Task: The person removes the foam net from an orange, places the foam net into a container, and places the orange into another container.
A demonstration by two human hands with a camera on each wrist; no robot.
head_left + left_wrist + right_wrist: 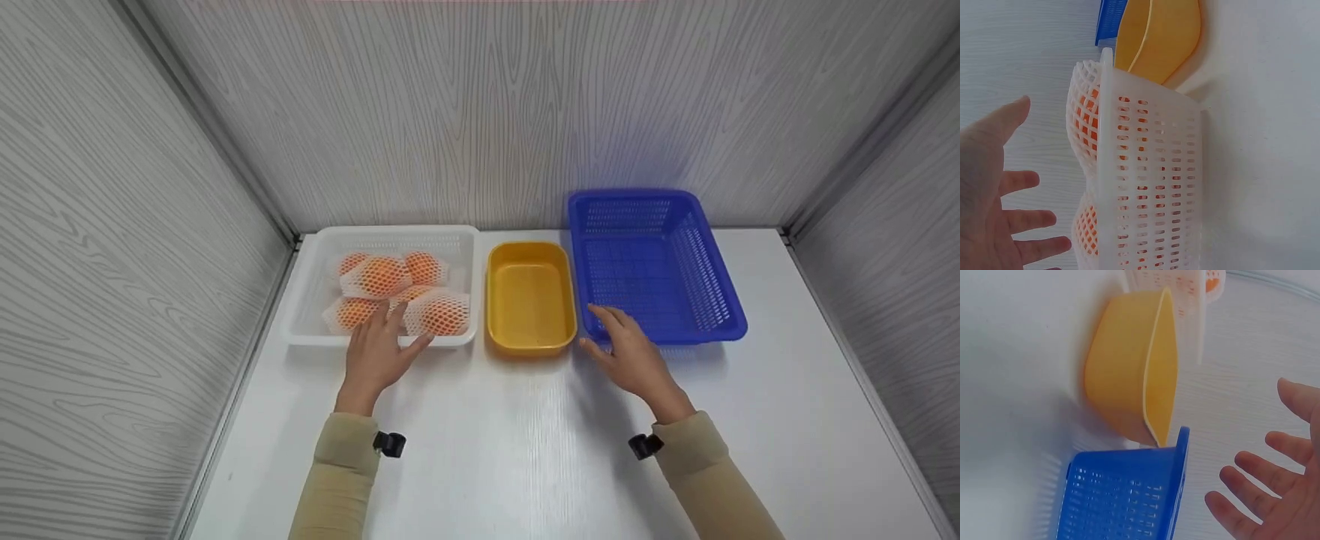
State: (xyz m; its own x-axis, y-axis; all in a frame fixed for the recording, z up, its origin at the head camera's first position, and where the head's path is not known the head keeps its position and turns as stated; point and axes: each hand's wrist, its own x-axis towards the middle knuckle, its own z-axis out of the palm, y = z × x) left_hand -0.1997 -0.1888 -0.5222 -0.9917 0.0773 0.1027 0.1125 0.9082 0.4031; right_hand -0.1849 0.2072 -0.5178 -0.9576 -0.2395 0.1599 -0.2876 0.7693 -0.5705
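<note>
Several round orange fruits (383, 276) in white foam nets lie in a white plastic basket (306, 330). My left hand (376, 358) hovers over the basket's front rim with fingers spread, holding nothing; the left wrist view has it above the netted fruits (1088, 115). My right hand (632, 361) is above the front left corner of a blue basket (652, 262), its fingers apart and nothing in them. Between the two baskets stands a yellow tub (529, 300) with nothing inside. The fruits' exact kind is hidden by the nets.
A white table (510, 450) carries the three containers, lined up near its back edge. Grey wood-patterned panels (450, 112) rise behind and at both sides. The blue basket reaches higher than the yellow tub (1123, 365).
</note>
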